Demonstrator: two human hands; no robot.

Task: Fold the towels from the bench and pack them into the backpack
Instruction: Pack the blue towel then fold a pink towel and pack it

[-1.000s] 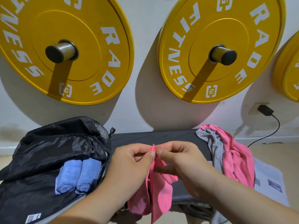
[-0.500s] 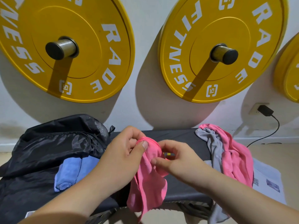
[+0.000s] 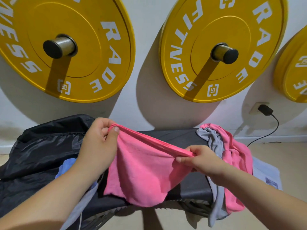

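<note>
At the left of the frame, a black backpack (image 3: pixel 41 155) sat open at the left end of the dark table (image 3: pixel 174 135). A blue towel (image 3: pixel 66 165) showed inside it, partly hidden by the left forearm. The left hand (image 3: pixel 99 140), raised in front of the backpack's upper rim, pinched one end of a pink towel (image 3: pixel 142 173) between thumb and curled fingers. The towel's top edge ran taut down and rightward to the right hand (image 3: pixel 199 160), which pinched the other end. The rest of the cloth sagged between them, over the table's near edge. Just right of that hand, a grey towel (image 3: pixel 214 143) and a second pink towel (image 3: pixel 239 156) lay heaped together on the table's right end, both draping over its front. Farther right, a printed sheet (image 3: pixel 269 173) lay on the floor, and above it a black charger (image 3: pixel 265 110) sat in a wall socket.
</note>
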